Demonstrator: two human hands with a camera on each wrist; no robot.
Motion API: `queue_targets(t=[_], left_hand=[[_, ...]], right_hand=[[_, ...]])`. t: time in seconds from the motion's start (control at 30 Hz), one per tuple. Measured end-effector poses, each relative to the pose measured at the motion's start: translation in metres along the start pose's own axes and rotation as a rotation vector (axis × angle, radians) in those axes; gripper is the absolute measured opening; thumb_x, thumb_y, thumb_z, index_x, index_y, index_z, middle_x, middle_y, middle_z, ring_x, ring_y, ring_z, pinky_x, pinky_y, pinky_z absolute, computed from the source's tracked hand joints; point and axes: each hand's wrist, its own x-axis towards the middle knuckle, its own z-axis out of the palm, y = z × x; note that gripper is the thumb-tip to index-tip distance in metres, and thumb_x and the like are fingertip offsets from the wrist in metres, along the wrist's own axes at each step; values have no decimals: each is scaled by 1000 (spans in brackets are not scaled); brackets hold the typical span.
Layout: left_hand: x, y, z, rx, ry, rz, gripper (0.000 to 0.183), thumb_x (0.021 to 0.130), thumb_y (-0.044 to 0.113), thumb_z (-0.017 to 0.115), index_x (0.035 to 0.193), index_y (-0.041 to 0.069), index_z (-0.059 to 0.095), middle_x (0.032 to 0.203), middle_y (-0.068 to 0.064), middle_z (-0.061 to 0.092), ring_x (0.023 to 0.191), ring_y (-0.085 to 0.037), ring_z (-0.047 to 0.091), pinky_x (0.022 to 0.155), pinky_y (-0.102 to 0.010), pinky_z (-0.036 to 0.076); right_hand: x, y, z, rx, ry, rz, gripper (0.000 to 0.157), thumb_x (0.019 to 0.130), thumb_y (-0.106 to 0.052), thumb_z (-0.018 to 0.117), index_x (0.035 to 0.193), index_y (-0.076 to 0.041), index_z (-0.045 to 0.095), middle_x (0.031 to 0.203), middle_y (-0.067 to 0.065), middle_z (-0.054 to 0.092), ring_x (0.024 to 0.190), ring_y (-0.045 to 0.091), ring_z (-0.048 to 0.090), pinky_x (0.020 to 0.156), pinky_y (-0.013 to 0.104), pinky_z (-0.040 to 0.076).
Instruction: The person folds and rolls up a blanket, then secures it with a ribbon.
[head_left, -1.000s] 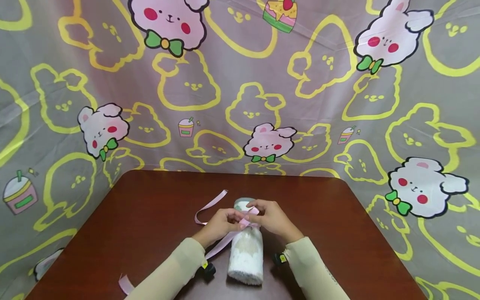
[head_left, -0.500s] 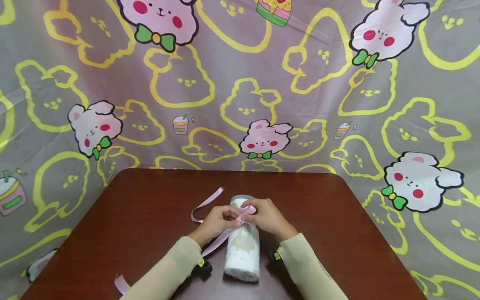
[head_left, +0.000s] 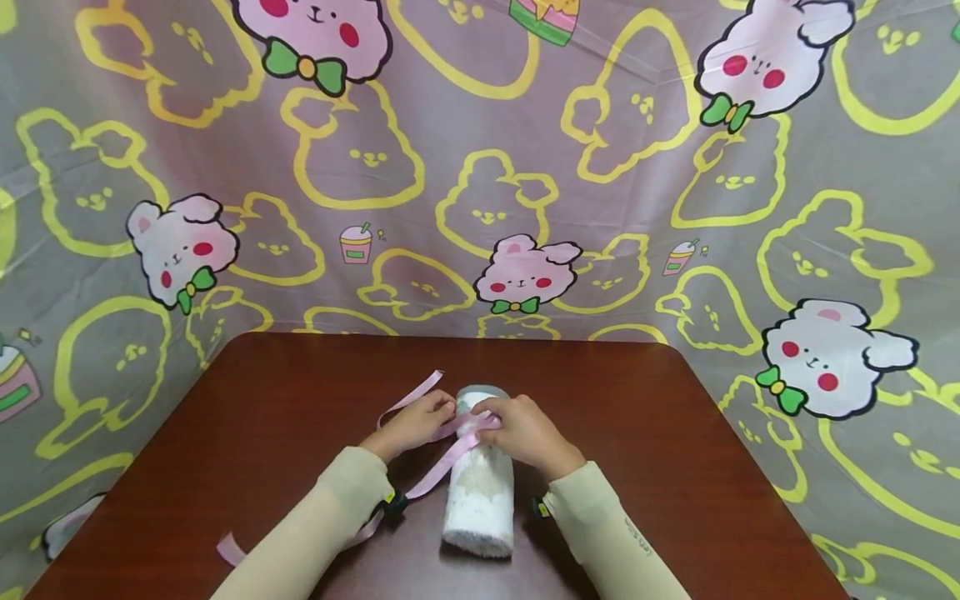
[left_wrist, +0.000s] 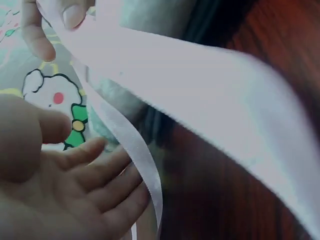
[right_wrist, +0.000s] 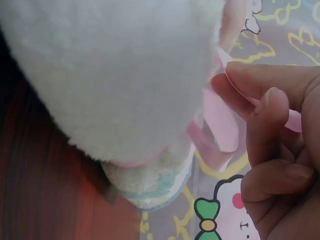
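Note:
A white fluffy rolled towel (head_left: 480, 508) lies lengthwise on the table, a pink ribbon (head_left: 444, 468) round it toward its far end. My right hand (head_left: 528, 435) pinches a loop of the ribbon (right_wrist: 240, 92) between thumb and fingers, above the roll. At the roll's left side is my left hand (head_left: 415, 425). Its fingers are spread and relaxed in the left wrist view, beside a hanging strand of ribbon (left_wrist: 132, 142); no grip on it shows. A wide ribbon tail (left_wrist: 200, 85) crosses close to the left wrist camera. The knot is partly hidden by the right hand.
The dark red-brown table (head_left: 615, 400) has rounded far corners. One ribbon end (head_left: 231, 550) lies at the front left, beside the left sleeve (head_left: 307, 525); another end (head_left: 427, 385) lies beyond the left hand. A rabbit-patterned cloth (head_left: 480, 192) hangs behind and at the sides.
My left hand has let go of the ribbon near the knot and moved away to the left and slightly farther off. The right hand still pinches the loop. The head view has shifted slightly.

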Motion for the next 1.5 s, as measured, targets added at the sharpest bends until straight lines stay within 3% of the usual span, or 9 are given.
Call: queue_targets(t=[0.1, 0.37, 0.57, 0.73, 0.9, 1.3, 1.5], left_hand=[[2, -1, 3, -38, -50, -28, 21, 95, 22, 42, 99, 4, 53, 83, -5, 55, 75, -17, 50, 65, -28, 42], [1, 5, 0, -321, -128, -42, 23, 95, 13, 40, 108, -6, 45, 72, -7, 48, 55, -16, 47, 50, -27, 41], [-7, 18, -17, -293, -177, -48, 29, 96, 21, 40, 115, 1, 47, 71, -17, 50, 51, -16, 46, 46, -28, 39], [-18, 22, -28, -325, -197, -119, 30, 95, 28, 42, 116, 7, 48, 80, -28, 51, 48, -16, 46, 40, -26, 35], [-37, 16, -38, -276, -251, -184, 24, 92, 34, 45, 112, 19, 50, 87, -28, 57, 46, -15, 46, 33, -25, 29], [-67, 18, -87, -156, -338, -93, 27, 92, 28, 49, 115, 13, 50, 85, -27, 57, 52, -26, 51, 42, -35, 42], [-79, 23, -113, -17, -381, -77, 34, 82, 31, 64, 109, 13, 55, 77, -18, 59, 52, -30, 51, 43, -34, 43]], right_hand=[[-1, 0, -1, -28, 7, 16, 28, 72, -24, 72, 98, -21, 65, 51, -16, 44, 47, 2, 36, 43, 21, 34], [-5, 1, 2, -51, 33, 2, 27, 71, -23, 73, 97, -21, 65, 53, -17, 46, 47, 3, 37, 43, 20, 34], [-3, 0, 1, -80, 81, 4, 37, 70, -23, 73, 106, -21, 63, 54, -17, 47, 47, 4, 39, 43, 21, 35], [-5, 2, 4, -103, 78, 15, 41, 72, -22, 72, 112, -21, 61, 56, -17, 48, 48, 5, 39, 44, 22, 34], [-8, 3, 10, -118, 56, 27, 43, 73, -25, 71, 115, -21, 60, 52, -15, 44, 47, 5, 37, 43, 22, 33], [-5, 5, 9, -161, 60, 61, 44, 72, -26, 72, 115, -23, 60, 45, -13, 35, 45, 5, 29, 40, 24, 28], [-4, 6, 7, -157, 50, 71, 44, 73, -25, 71, 115, -22, 59, 45, -12, 34, 44, 5, 28, 40, 24, 28]])
